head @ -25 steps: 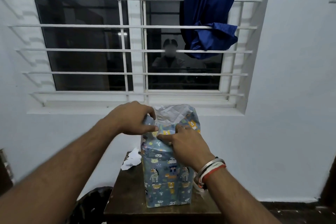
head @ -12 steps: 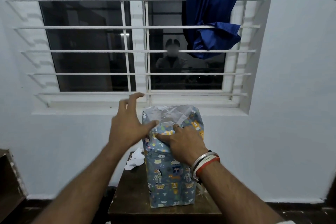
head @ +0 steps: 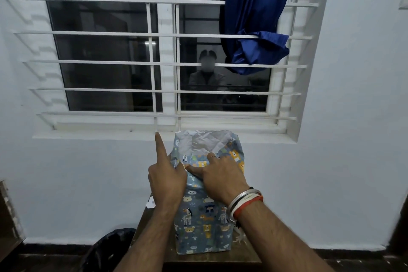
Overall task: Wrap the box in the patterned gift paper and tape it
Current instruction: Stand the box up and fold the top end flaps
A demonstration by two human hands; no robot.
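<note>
The box (head: 205, 223) stands on end at lower centre of the frame, on a small dark desk (head: 209, 257) just under the window sill (head: 110, 133). Its sides are already dressed in the animal-print gift paper (head: 203, 142), but the top end gapes open, with the white underside of the sheet rising at the back like a collar.

The right hand (head: 220, 174) lies flat across the near flap with its fingers spread. One finger (head: 194, 170) runs leftward along the crease. My read is that it is pinning the fold down against the box's top edge so the paper cannot spring back up.

The left hand (head: 167, 180) sits tight against the upper left corner of the parcel, and its index finger (head: 160, 148) points straight up. The other fingers are curled, and I cannot tell whether the thumb nips the corner of the paper or merely rests beside it. Something glints at that corner; it could be tape, but it is too small to call. The raised finger looks ready to tuck the side flap inward.

As I judge it, the body is wrapped and this top end needs folding and taping.

Off to the left, a white scrap (head: 152, 203) peeks out behind the wrist. A blue curtain (head: 254, 17) hangs knotted at upper right.
</note>
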